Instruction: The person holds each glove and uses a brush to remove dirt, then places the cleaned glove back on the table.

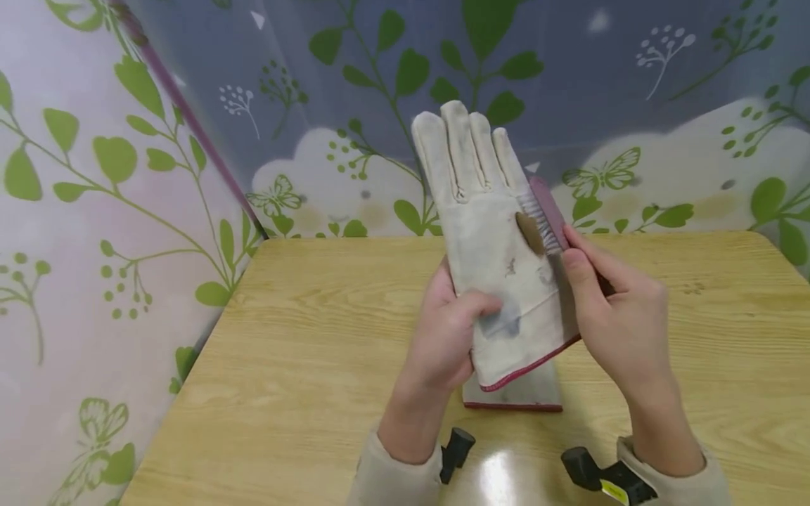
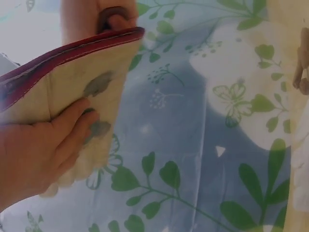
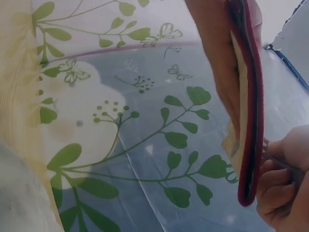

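A cream work glove with red cuff trim is held up above the table, its fingers pointing away. My left hand grips it near the cuff, thumb across the front; in the left wrist view, that hand's fingers lie on the other face beside grey smudges. My right hand holds a pink brush, its pale bristles against the glove's right side, next to a brown patch. In the right wrist view the cuff shows edge-on. A second red-trimmed glove lies below, mostly hidden.
The wood-grain table spreads beneath both hands. A leaf-patterned curtain hangs behind it, and another patterned panel stands along the left. Black devices are strapped at both wrists.
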The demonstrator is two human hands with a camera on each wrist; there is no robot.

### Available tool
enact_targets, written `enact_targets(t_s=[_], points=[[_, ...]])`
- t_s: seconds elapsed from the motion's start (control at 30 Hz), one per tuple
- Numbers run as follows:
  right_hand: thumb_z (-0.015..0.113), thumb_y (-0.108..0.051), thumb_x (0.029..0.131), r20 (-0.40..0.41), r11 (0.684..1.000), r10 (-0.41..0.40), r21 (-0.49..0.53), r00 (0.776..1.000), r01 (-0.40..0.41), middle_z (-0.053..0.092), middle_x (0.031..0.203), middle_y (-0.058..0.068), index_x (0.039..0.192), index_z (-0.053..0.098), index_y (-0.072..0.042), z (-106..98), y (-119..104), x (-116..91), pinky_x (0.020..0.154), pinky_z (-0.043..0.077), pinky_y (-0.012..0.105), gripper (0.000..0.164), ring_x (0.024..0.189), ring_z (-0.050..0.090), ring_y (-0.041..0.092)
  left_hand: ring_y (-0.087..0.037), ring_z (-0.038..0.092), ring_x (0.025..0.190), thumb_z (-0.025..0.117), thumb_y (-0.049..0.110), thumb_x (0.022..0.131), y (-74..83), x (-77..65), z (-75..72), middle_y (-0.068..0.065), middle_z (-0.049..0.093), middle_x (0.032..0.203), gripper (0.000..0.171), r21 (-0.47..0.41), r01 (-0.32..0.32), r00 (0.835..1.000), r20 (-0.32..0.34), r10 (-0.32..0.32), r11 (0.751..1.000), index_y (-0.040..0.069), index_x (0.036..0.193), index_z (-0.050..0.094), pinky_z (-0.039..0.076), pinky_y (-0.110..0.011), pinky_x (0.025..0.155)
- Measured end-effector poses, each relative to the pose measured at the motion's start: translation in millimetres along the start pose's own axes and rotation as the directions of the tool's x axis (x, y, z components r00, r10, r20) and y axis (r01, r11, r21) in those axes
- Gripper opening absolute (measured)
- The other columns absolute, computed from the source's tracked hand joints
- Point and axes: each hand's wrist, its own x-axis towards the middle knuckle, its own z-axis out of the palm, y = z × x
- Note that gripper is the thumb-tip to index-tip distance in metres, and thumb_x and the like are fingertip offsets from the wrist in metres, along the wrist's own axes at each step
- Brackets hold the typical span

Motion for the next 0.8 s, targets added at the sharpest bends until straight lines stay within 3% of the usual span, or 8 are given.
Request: enact_targets(t_s=[0.1,0.27,0.33,0.43,0.5,0.6,0.7,0.8], points=[[0.059,-0.014,0.092,0.015,0.998,0.065,0.024,0.998,-0.065,0.065,0.117,0.007,0.123,0.064,-0.022,-4.0,-1.3,0.7,0.064,0.045,0.008,0.032,0.09,0.062,-0.004,-0.023,0.054,0.109,0.042,-0.013,0.079,-2.5,4.0,1.3,-0.011,0.052,0.121,0.057,-0.053,0.01,1.0,-0.028,-0.011,0.999,0.004,0.133,0.037,0.047,-0.037,0.092],[0.058,-0.012,0.092,0.02,0.994,0.083,0.067,0.996,-0.084,0.065,0.079,0.003,0.121,0.065,-0.015,-10.7,1.9,3.2,0.049,0.039,0.014,0.03,0.061,0.053,0.004,-0.025,0.051,0.116,0.041,-0.01,0.082,-7.8,7.8,-0.6,-0.013,0.05,0.128,0.056,-0.14,0.046,0.996,-0.066,-0.055,0.989,0.006,0.135,0.038,0.041,-0.042,0.099],[0.059,-0.009,0.091,0.07,0.996,0.062,0.062,0.996,-0.067,0.064,0.08,0.002,0.121,0.066,-0.014,-15.8,3.0,3.2,0.047,0.038,0.016,0.031,0.06,0.051,0.006,-0.027,0.049,0.119,0.041,-0.009,0.083,-9.6,8.2,-2.0,-0.014,0.049,0.131,0.056,-0.151,0.058,0.995,-0.07,-0.069,0.987,0.007,0.136,0.037,0.039,-0.044,0.101],[0.061,-0.007,0.089,0.146,1.0,-0.009,0.031,0.989,0.004,0.071,0.1,0.004,0.121,0.066,-0.015,-18.0,0.1,0.4,0.053,0.041,0.011,0.033,0.072,0.059,0.001,-0.028,0.047,0.123,0.039,-0.01,0.083,-11.6,9.5,-2.2,-0.014,0.048,0.135,0.058,-0.148,0.059,0.996,-0.059,-0.068,0.987,0.008,0.138,0.036,0.037,-0.046,0.103],[0.063,-0.002,0.087,0.21,0.996,-0.084,0.035,0.974,0.079,0.067,0.114,0.008,0.121,0.065,-0.015,-13.3,-4.3,-3.2,0.054,0.042,0.01,0.037,0.073,0.059,0.001,-0.029,0.046,0.125,0.038,-0.012,0.081,-12.7,11.0,-2.6,-0.014,0.047,0.136,0.062,-0.131,0.043,0.998,-0.046,-0.049,0.99,0.009,0.14,0.034,0.037,-0.047,0.103],[0.065,0.002,0.084,0.262,0.985,-0.174,0.062,0.949,0.163,0.067,0.112,0.009,0.121,0.065,-0.012,-2.8,-11.0,-8.2,0.057,0.041,0.011,0.04,0.073,0.058,0.003,-0.03,0.046,0.125,0.036,-0.013,0.079,-14.0,13.5,-4.7,-0.015,0.046,0.136,0.067,-0.116,0.025,0.998,-0.063,-0.032,0.993,0.009,0.141,0.033,0.038,-0.047,0.103],[0.065,0.003,0.084,0.294,0.985,-0.174,0.064,0.94,0.163,0.067,0.112,0.007,0.121,0.065,-0.013,-0.6,-13.5,-10.5,0.061,0.042,0.011,0.041,0.077,0.058,0.003,-0.03,0.047,0.123,0.037,-0.012,0.078,-16.4,16.0,-8.3,-0.016,0.047,0.134,0.065,-0.119,0.028,0.995,-0.088,-0.039,0.992,0.007,0.14,0.034,0.038,-0.046,0.103],[0.064,0.005,0.084,0.262,0.989,-0.131,0.095,0.956,0.109,0.068,0.11,0.008,0.12,0.066,-0.011,-8.3,-12.6,-9.7,0.057,0.041,0.012,0.039,0.075,0.056,0.004,-0.029,0.047,0.123,0.038,-0.01,0.079,-18.5,17.3,-10.0,-0.015,0.048,0.133,0.061,-0.14,0.059,0.993,-0.089,-0.072,0.988,0.006,0.138,0.036,0.037,-0.048,0.102]])
